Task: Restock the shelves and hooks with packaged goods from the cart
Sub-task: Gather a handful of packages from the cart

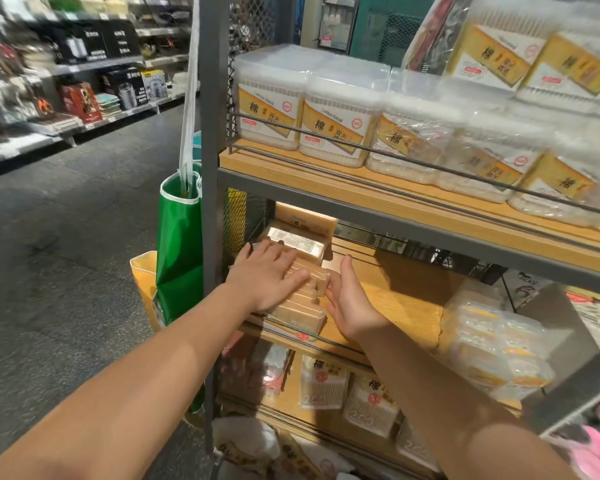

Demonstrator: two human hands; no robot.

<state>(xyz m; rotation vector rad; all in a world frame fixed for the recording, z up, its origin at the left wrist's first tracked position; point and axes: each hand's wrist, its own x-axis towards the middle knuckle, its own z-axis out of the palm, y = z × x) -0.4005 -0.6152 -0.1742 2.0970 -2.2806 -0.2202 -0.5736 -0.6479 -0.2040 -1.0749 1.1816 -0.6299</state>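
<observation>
Location: a shop aisle, wooden shelving unit (326,174) on a grey metal frame, filling the right half of the frame.
Task item: a stack of flat tan packets (302,299) on the middle shelf (395,296), centre of the frame, hard against the mesh side panel at the shelf's left end.
Left hand (269,277): laid flat on top of the stack, fingers straight and slightly apart, gripping nothing; judged to be pressing the packets down so they stay level.
Right hand (350,299): set on edge against the right side of the stack, fingers straight and together, thumb up, touching the packets; judged to be pushing them left to square the pile against the mesh.
Middle shelf, remainder: bare wood to the right of the stack, then loose clear-wrapped packs (492,344) at centre right. Room is left for further stock.
Upper shelf: clear tubs of cotton swabs (336,129) in a row behind a wire rail, which keeps them from tipping forward.
Lower shelf: bagged cotton swabs (324,382), bottom centre.
Side of unit: a green bag (179,251) hangs from white straps, left of centre.
Cart: cannot be made out.
Stage, as judged: stack placed, now being tidied.
</observation>
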